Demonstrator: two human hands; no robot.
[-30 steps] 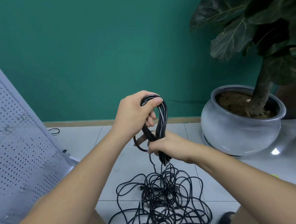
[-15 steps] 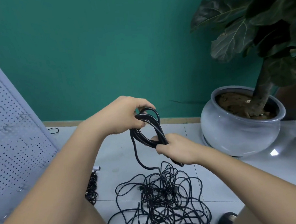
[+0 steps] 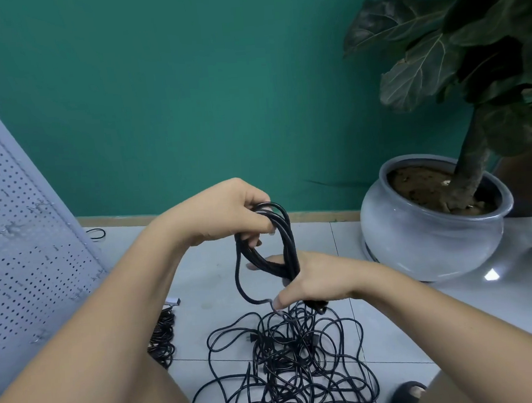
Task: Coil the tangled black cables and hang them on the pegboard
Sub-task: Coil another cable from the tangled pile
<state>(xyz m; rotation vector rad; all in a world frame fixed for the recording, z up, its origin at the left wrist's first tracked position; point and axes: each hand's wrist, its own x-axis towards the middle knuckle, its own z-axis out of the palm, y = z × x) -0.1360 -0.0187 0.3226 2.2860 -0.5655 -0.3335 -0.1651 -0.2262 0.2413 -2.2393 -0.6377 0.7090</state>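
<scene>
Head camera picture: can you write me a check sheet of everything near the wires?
Surface: pale tiled floor.
Job's things: black coil held in both hands; pegboard at left, no cable seen hung on it.
Clutter: dark sandal at bottom edge.
Grippers: left hand grips the coil's top; right hand grips its lower end.
Cables: big tangle on the floor under the hands; smaller bundle by the left leg.
Surroundings: green wall; potted plant at right.

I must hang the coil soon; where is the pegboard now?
In the head view, the pegboard stands at the far left edge, on the person's left, with a small cable bundle on the floor near its foot.
</scene>
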